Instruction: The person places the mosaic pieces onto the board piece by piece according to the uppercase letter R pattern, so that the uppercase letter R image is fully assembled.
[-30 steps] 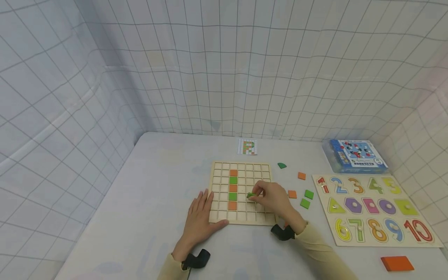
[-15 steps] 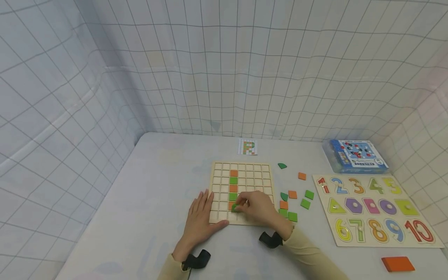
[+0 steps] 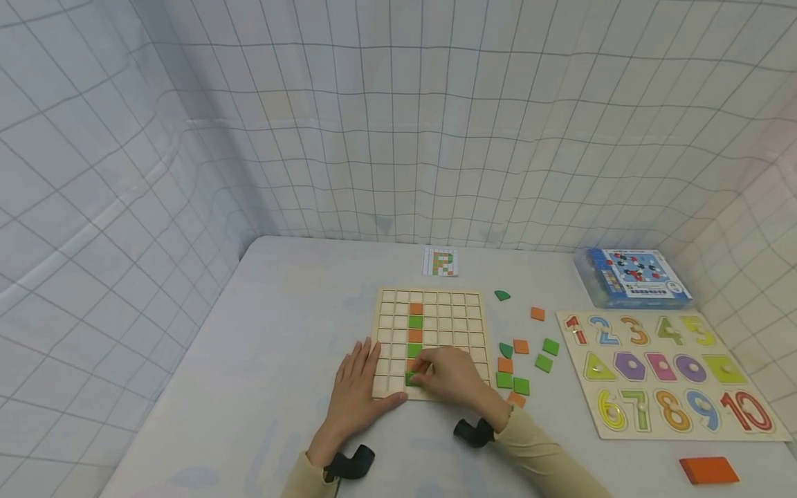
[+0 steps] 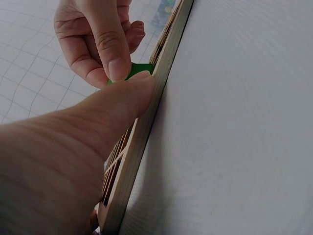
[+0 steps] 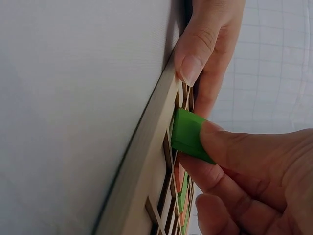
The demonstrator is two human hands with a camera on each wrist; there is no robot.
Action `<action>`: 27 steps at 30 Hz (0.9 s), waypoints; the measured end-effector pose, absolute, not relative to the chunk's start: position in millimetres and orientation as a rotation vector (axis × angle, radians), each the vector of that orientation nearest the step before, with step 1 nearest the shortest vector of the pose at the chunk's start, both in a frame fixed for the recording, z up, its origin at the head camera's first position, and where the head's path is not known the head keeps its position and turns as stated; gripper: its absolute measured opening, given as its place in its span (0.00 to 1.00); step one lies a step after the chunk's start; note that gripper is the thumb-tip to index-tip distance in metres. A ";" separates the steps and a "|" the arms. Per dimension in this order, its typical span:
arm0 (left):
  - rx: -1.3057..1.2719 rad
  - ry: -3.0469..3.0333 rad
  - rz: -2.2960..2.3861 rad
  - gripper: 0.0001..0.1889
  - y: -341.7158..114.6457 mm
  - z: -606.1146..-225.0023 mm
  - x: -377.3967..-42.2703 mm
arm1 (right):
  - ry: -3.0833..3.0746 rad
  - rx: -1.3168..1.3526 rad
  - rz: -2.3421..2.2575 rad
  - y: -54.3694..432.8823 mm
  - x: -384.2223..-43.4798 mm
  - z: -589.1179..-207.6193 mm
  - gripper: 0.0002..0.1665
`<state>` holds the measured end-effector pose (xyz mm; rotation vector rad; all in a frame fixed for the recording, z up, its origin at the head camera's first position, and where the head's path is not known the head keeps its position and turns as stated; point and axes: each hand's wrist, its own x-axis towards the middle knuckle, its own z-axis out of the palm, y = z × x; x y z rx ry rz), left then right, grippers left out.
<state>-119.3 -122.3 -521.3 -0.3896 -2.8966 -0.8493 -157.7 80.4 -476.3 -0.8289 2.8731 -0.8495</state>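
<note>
A wooden grid board (image 3: pixel 448 321) lies on the table, with orange and green square tiles alternating down one column. My right hand (image 3: pixel 451 377) pinches a green square tile (image 5: pixel 188 133) between thumb and fingers. In the right wrist view the tile is tilted over a cell by the board's near edge, just below the column's lowest orange tile. My left hand (image 3: pixel 353 387) rests at the board's near left corner, fingers straight along the left side and thumb on the near edge. In the left wrist view the left thumb partly hides the green tile.
Loose orange and green square tiles (image 3: pixel 521 386) and dark green quarter-round pieces (image 3: pixel 502 295) lie right of the board. A small pattern card (image 3: pixel 440 262) lies behind it. Farther right are a number puzzle board (image 3: pixel 669 373), a blue box (image 3: pixel 635 277) and an orange block (image 3: pixel 708 470).
My right hand has carried the green tile left and toward the near edge, from over the board's right half to the bottom of the tile column. The left hand has stayed in place.
</note>
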 end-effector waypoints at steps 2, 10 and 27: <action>-0.390 -2.896 -0.851 0.53 -122.2 -521.1 -118.9 | 2.874 -0.827 -0.851 79.6 -157.5 -477.0 0.06; -0.388 -2.882 -0.854 0.52 -121.9 -520.0 -117.9 | 2.875 -0.785 -0.842 79.1 -155.3 -475.9 0.08; -0.393 -2.875 -0.850 0.52 -122.4 -519.8 -118.5 | 2.873 -0.798 -0.844 79.6 -152.4 -477.5 0.08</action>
